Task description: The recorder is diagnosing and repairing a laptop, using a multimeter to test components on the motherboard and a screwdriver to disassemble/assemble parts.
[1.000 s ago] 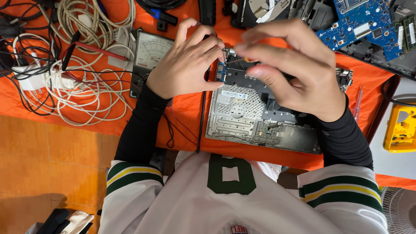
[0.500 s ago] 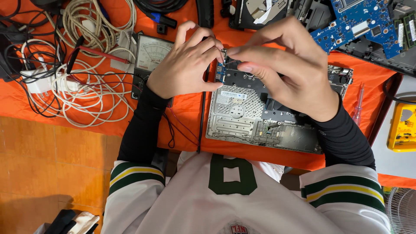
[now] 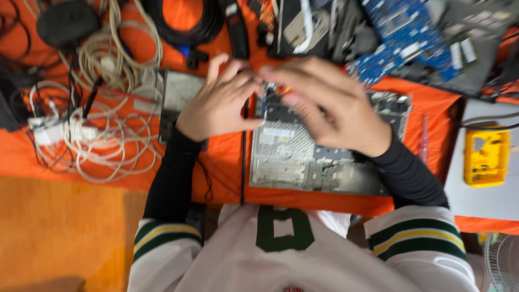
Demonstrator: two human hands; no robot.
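Observation:
An opened grey laptop chassis point(image 3: 303, 162) lies on an orange cloth point(image 3: 221, 173) in front of me. My left hand point(image 3: 221, 103) rests at its top left corner, thumb over the left edge and fingers curved toward the corner. From the right, my right hand point(image 3: 335, 108) reaches over the chassis with its fingertips pinched together at that same corner. A small red and yellow part point(image 3: 282, 90) shows between the fingertips of both hands. The frame is blurred, so the left hand's grip is unclear.
A tangle of white cables point(image 3: 108, 135) lies at left and a black cable coil point(image 3: 184, 24) at the top. A blue circuit board point(image 3: 405, 38) sits top right. A yellow device point(image 3: 486, 157) and a red screwdriver point(image 3: 424, 140) lie at right.
My right hand's fingers have come down from above the chassis to its top left corner, meeting the left hand's fingertips. The view has shifted slightly and blurred.

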